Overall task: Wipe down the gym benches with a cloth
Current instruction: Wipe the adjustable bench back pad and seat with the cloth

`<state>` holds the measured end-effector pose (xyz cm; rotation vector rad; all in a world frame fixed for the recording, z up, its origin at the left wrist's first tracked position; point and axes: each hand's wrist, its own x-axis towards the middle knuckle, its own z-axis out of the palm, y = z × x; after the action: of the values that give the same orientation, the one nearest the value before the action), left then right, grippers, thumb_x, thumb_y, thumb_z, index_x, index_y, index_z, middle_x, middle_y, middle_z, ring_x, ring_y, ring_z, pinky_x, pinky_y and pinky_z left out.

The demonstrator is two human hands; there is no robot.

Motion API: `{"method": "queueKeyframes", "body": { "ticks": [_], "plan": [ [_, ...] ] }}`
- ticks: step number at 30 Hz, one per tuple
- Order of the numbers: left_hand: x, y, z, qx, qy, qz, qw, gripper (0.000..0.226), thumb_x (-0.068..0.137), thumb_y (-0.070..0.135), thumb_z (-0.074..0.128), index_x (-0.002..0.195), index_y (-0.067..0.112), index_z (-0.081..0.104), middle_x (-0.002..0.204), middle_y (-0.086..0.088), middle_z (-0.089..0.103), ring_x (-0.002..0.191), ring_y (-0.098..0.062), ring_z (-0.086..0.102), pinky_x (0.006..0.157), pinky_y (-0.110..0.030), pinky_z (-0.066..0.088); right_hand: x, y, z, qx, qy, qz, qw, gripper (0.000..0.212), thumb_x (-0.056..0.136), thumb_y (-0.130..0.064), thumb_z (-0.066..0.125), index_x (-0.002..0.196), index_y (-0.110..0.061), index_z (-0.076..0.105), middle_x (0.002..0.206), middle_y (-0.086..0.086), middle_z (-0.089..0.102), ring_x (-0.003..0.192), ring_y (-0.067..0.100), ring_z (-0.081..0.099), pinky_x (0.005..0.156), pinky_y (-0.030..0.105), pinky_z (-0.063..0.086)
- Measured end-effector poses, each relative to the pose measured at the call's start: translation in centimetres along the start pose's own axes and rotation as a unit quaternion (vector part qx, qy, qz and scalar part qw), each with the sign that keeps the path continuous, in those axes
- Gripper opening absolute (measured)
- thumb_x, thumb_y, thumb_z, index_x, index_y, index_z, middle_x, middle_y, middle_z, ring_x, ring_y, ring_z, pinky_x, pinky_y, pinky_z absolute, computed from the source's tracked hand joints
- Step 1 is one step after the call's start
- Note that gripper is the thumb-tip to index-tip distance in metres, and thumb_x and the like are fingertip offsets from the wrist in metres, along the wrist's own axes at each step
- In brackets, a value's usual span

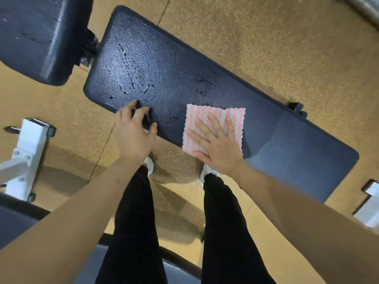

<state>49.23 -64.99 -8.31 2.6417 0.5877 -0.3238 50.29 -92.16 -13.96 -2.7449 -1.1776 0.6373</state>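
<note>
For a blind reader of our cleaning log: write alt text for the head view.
A person's right hand presses a pink-and-white striped cloth flat on a black bench pad, while the left hand rests bent fingers on the pad's near edge. Wet streaks mark the pad left of the cloth.
</note>
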Motion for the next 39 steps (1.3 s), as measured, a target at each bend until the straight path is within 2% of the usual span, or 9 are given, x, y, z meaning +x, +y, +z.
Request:
{"method": "queueKeyframes", "body": {
  "ticks": [3, 5, 7, 12, 19, 25, 31, 36, 39],
  "plan": [
    [1.4, -2.3, -1.0, 0.027, -0.026, -0.027, 0.999, 0.067, 0.085, 0.033, 0.079, 0.145, 0.014, 0.055, 0.158, -0.020, 0.038, 0.144, -0.044, 0.033, 0.121, -0.051, 0.029, 3.2, 1.7, -1.7, -0.001, -0.003, 0.060, 0.998, 0.069, 0.102, -0.066, 0.029, 0.163, -0.038, 0.013, 0.171, -0.002, 0.003, 0.157, 0.038, 0.003, 0.119, 0.071, 0.008],
    [2.0, -3.3, -1.5, 0.040, -0.059, -0.032, 0.997, 0.078, 0.087, 0.043, 0.078, 0.153, 0.019, 0.045, 0.165, -0.017, 0.028, 0.151, -0.041, 0.023, 0.125, -0.050, 0.022, 6.2, 2.8, -2.8, 0.011, -0.013, 0.127, 0.992, 0.069, 0.102, -0.066, 0.023, 0.162, -0.039, 0.003, 0.172, -0.003, -0.005, 0.157, 0.038, -0.004, 0.119, 0.070, -0.004],
    [2.5, -3.7, -1.8, 0.052, -0.069, -0.021, 0.996, 0.080, 0.088, 0.050, 0.075, 0.155, 0.022, 0.043, 0.166, -0.016, 0.027, 0.151, -0.040, 0.023, 0.125, -0.050, 0.022, 9.4, 3.8, -4.1, 0.034, -0.006, 0.175, 0.984, 0.070, 0.102, -0.067, 0.022, 0.162, -0.039, 0.002, 0.172, -0.001, -0.006, 0.157, 0.038, -0.006, 0.117, 0.066, -0.011],
    [2.7, -4.2, -2.1, 0.058, -0.072, -0.007, 0.996, 0.075, 0.089, 0.053, 0.072, 0.154, 0.027, 0.046, 0.163, -0.014, 0.034, 0.149, -0.038, 0.028, 0.122, -0.049, 0.030, 15.1, 3.7, -6.5, 0.053, 0.024, 0.233, 0.971, 0.072, 0.103, -0.066, 0.022, 0.163, -0.035, -0.001, 0.172, 0.001, -0.005, 0.157, 0.037, -0.007, 0.120, 0.069, -0.002],
    [3.3, -6.1, -2.7, 0.041, -0.062, 0.031, 0.997, 0.058, 0.093, 0.031, 0.072, 0.148, 0.029, 0.055, 0.153, -0.012, 0.045, 0.136, -0.038, 0.040, 0.111, -0.049, 0.042, 12.4, -2.1, -4.2, -0.044, -0.065, 0.124, 0.989, 0.082, 0.094, -0.078, 0.010, 0.163, -0.034, -0.007, 0.171, 0.005, -0.011, 0.154, 0.047, -0.007, 0.114, 0.076, 0.006],
    [3.4, -6.5, -3.0, 0.011, -0.066, 0.034, 0.997, 0.055, 0.092, 0.035, 0.070, 0.145, 0.027, 0.058, 0.152, -0.011, 0.047, 0.136, -0.038, 0.042, 0.108, -0.047, 0.042, 8.2, -6.9, -1.8, -0.016, -0.037, 0.058, 0.997, 0.078, 0.098, -0.073, 0.030, 0.163, -0.035, 0.013, 0.170, 0.003, -0.004, 0.154, 0.048, 0.001, 0.116, 0.074, 0.008],
    [3.8, -7.3, -4.1, -0.018, -0.001, -0.019, 1.000, 0.056, 0.092, 0.039, 0.068, 0.144, 0.020, 0.057, 0.146, -0.009, 0.052, 0.133, -0.033, 0.045, 0.109, -0.048, 0.042, 9.8, -6.3, -2.6, -0.004, -0.020, 0.069, 0.997, 0.069, 0.100, -0.068, 0.036, 0.161, -0.040, 0.022, 0.171, 0.002, 0.014, 0.154, 0.047, 0.009, 0.115, 0.074, 0.014],
    [5.5, -9.0, -4.8, 0.009, -0.028, -0.063, 0.998, 0.069, 0.092, 0.047, 0.072, 0.153, 0.026, 0.046, 0.161, -0.007, 0.035, 0.141, -0.032, 0.040, 0.111, -0.049, 0.042, 17.5, -2.6, -5.6, -0.001, -0.007, 0.149, 0.989, 0.073, 0.098, -0.071, 0.026, 0.162, -0.040, 0.009, 0.172, 0.002, 0.001, 0.156, 0.043, -0.003, 0.117, 0.073, -0.002],
    [5.8, -9.4, -4.9, 0.002, -0.031, -0.062, 0.998, 0.070, 0.091, 0.048, 0.074, 0.152, 0.026, 0.048, 0.159, -0.006, 0.037, 0.137, -0.031, 0.043, 0.111, -0.046, 0.043, 21.4, -1.2, -7.4, -0.012, 0.005, 0.184, 0.983, 0.073, 0.098, -0.072, 0.018, 0.162, -0.040, 0.002, 0.172, 0.002, -0.002, 0.157, 0.039, -0.004, 0.119, 0.071, 0.000]
  ]
}}
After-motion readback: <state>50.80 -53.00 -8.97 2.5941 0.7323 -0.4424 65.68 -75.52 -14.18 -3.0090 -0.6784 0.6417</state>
